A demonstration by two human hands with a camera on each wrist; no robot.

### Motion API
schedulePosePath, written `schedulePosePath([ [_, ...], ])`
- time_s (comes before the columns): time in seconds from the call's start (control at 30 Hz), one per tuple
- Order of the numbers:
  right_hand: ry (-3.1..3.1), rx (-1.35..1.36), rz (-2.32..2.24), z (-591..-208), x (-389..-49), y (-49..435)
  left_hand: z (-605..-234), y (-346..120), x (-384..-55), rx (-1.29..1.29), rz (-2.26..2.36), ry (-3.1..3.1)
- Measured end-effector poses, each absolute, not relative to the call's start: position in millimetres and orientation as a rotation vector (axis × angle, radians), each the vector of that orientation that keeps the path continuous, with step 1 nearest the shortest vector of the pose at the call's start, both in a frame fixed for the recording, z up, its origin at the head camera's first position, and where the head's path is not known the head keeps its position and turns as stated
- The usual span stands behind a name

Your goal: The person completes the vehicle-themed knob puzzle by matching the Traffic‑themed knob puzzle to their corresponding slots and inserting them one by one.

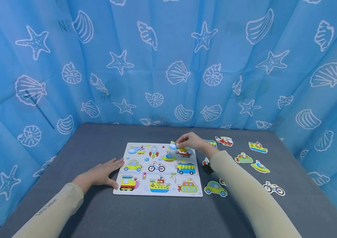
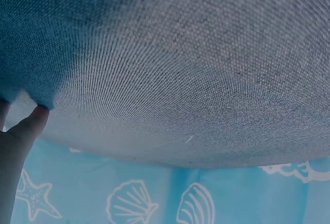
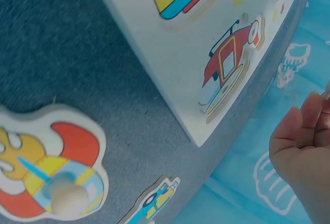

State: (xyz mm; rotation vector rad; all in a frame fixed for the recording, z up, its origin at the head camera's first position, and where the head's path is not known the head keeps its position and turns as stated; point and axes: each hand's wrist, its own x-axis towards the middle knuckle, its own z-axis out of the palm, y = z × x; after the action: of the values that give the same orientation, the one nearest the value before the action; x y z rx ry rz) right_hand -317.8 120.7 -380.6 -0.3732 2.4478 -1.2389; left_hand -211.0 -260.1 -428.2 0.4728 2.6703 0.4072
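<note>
A white puzzle board (image 1: 143,174) with vehicle pictures lies flat on the table. At its left edge rests my left hand (image 1: 101,172), fingers stretched out and thumb by the near left corner. Over the board's far right part, my right hand (image 1: 193,142) pinches a small blue, white and yellow puzzle piece (image 1: 172,146) between thumb and fingertips. Below that piece, the helicopter picture (image 1: 184,153) shows partly. In the right wrist view the curled fingers (image 3: 295,126) appear at the right edge, the held piece mostly out of frame.
Loose pieces lie right of the board: a helicopter (image 1: 224,141), a boat (image 1: 258,147), a submarine (image 1: 244,158), a bicycle (image 1: 273,188) and a car (image 1: 215,189). A knobbed rocket piece (image 3: 77,152) is partly hidden by my right forearm in the head view. Behind hangs a blue seashell curtain (image 1: 156,66).
</note>
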Motion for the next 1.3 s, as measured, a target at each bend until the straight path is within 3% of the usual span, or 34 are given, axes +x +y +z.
schedulePosePath([
  [1.3, 2.443, -0.404, -1.242, -387, -321, 75, -424, -260, -210, 0.493, 0.437, 2.653],
])
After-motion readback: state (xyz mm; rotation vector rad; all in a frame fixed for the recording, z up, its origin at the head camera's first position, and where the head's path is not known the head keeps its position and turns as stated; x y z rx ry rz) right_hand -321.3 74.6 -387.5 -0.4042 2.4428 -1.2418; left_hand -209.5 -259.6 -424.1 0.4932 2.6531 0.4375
